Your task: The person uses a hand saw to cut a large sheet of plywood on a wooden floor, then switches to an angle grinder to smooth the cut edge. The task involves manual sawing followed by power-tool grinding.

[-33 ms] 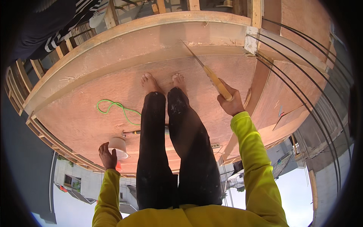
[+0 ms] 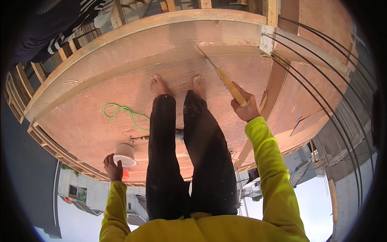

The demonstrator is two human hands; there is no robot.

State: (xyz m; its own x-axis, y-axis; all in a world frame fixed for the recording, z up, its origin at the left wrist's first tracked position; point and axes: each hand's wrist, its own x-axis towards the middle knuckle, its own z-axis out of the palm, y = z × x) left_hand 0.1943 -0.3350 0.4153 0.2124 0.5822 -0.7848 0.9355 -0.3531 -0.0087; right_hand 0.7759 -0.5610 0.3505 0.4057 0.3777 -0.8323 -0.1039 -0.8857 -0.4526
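Gripping a wooden-handled saw (image 2: 225,80), the right hand (image 2: 245,107) was closed tight round the handle, its blade slanting up to the raised timber edge (image 2: 161,44) at the far side of the plywood deck (image 2: 96,121), seemingly for cutting there. The left hand (image 2: 113,167) hung loosely curled beside a white cup (image 2: 125,154) near the deck's near edge, touching nothing certain. A green cord (image 2: 121,113) and a hammer (image 2: 155,137) lay by the bare feet (image 2: 177,85).

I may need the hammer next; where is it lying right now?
In the head view the hammer lies on the plywood floor, left of the person's legs, between the green cord and the cup.
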